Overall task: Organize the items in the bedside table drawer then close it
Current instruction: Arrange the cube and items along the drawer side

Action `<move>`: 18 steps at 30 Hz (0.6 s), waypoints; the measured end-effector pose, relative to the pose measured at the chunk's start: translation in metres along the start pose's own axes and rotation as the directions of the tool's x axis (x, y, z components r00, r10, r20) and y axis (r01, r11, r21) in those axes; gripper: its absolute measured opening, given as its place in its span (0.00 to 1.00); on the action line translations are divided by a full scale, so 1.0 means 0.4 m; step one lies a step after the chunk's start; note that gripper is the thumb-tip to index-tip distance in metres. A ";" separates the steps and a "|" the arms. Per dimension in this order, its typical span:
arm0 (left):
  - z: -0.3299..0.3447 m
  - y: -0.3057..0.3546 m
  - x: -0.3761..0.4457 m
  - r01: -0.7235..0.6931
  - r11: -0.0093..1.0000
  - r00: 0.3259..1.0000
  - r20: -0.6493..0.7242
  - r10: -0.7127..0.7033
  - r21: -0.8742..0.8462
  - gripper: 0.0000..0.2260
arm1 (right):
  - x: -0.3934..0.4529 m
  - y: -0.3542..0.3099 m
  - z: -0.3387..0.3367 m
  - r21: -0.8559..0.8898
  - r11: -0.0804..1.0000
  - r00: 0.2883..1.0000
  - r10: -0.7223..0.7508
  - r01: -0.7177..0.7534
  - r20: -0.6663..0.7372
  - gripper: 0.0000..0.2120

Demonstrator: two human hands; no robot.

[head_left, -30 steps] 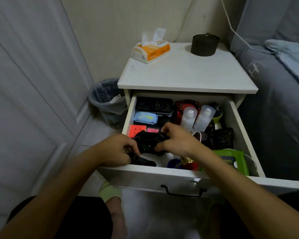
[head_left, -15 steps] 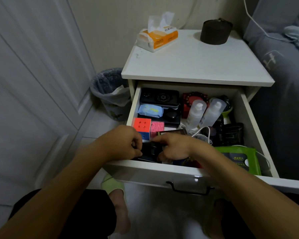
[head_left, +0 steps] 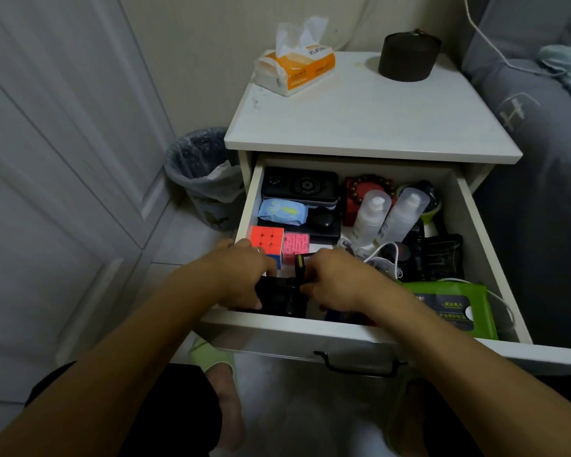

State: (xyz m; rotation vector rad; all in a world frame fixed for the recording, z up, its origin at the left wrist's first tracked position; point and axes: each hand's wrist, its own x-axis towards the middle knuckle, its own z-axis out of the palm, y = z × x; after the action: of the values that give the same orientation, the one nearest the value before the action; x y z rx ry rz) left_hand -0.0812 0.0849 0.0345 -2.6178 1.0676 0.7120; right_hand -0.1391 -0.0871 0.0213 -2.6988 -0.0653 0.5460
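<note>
The white bedside drawer [head_left: 360,331] stands pulled out and full of items. At its front left corner, my left hand [head_left: 241,275] and my right hand [head_left: 337,278] both grip a black game controller [head_left: 282,296], one on each side, low against the front wall. Just behind the hands sit an orange puzzle cube [head_left: 267,240] and a pink maze cube [head_left: 296,246]. Further back lie a black box [head_left: 300,186], a blue tissue pack [head_left: 282,211], a red box with beads [head_left: 366,189] and two clear bottles [head_left: 389,214]. A green wipes pack [head_left: 452,308] fills the front right.
A white cable [head_left: 383,258] and dark items [head_left: 435,255] lie mid-right in the drawer. On the table top stand a tissue pack [head_left: 297,67] and a black round box [head_left: 407,56]. A bin [head_left: 205,173] is left of the table; the bed [head_left: 541,159] borders it on the right.
Both hands have lowered the black controller from mid-drawer toward the front left corner. The orange and pink cubes, once partly covered, now show behind the hands.
</note>
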 end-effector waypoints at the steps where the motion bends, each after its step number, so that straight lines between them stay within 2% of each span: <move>1: -0.004 -0.007 0.001 -0.010 1.000 1.000 -0.008 0.010 -0.007 0.23 | -0.001 -0.002 -0.008 -0.047 0.999 0.991 -0.018 0.012 -0.132 0.04; 3: -0.004 -0.016 0.000 -0.016 0.999 1.000 -0.012 0.015 -0.030 0.24 | -0.003 0.004 -0.022 -0.162 0.987 0.950 -0.055 0.004 -0.306 0.07; 4: -0.005 -0.016 -0.001 -0.014 0.999 1.000 -0.015 0.013 -0.040 0.24 | -0.001 0.012 -0.025 -0.224 0.975 0.946 -0.059 -0.014 -0.318 0.11; 6: -0.006 -0.010 -0.001 -0.007 0.998 1.000 -0.027 0.005 -0.059 0.24 | 0.004 0.030 -0.026 -0.319 0.946 0.967 -0.024 -0.061 -0.254 0.17; 8: -0.001 -0.004 -0.001 0.004 0.997 0.999 -0.047 -0.007 -0.081 0.24 | 0.008 0.039 -0.022 -0.376 0.922 0.980 0.018 -0.092 -0.197 0.16; 10: 0.004 -0.003 -0.007 0.013 0.993 0.997 -0.072 -0.022 -0.117 0.23 | 0.010 0.037 -0.024 -0.356 0.931 0.976 -0.001 -0.079 -0.219 0.15; 12: 0.009 -0.007 -0.019 0.019 0.985 0.995 -0.097 -0.036 -0.169 0.22 | 0.011 0.027 -0.036 -0.230 0.973 0.958 -0.051 -0.015 -0.281 0.12; 14: 0.015 -0.012 -0.037 0.009 0.970 0.978 -0.198 -0.059 -0.241 0.19 | 0.013 0.016 -0.051 -0.080 0.995 0.948 -0.075 0.053 -0.310 0.11; 15: 0.018 -0.018 -0.046 -0.013 0.960 0.952 -0.296 -0.074 -0.281 0.16 | 0.015 0.012 -0.054 -0.039 0.997 0.951 -0.077 0.068 -0.301 0.10; 17: 0.024 -0.033 -0.062 -0.084 0.934 0.856 -0.504 -0.111 -0.348 0.10 | 0.021 0.011 -0.050 -0.040 0.997 0.962 -0.074 0.066 -0.261 0.10; 18: 0.028 -0.044 -0.065 -0.111 0.920 0.819 -0.559 -0.130 -0.375 0.09 | 0.024 0.013 -0.048 -0.057 0.997 0.970 -0.066 0.054 -0.234 0.09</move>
State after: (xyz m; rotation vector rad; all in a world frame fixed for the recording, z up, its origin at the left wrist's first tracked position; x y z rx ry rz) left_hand -0.0888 0.1170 0.0387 -3.3132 1.1417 0.1063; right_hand -0.1229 -0.0976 0.0324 -2.7792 -0.0968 0.2057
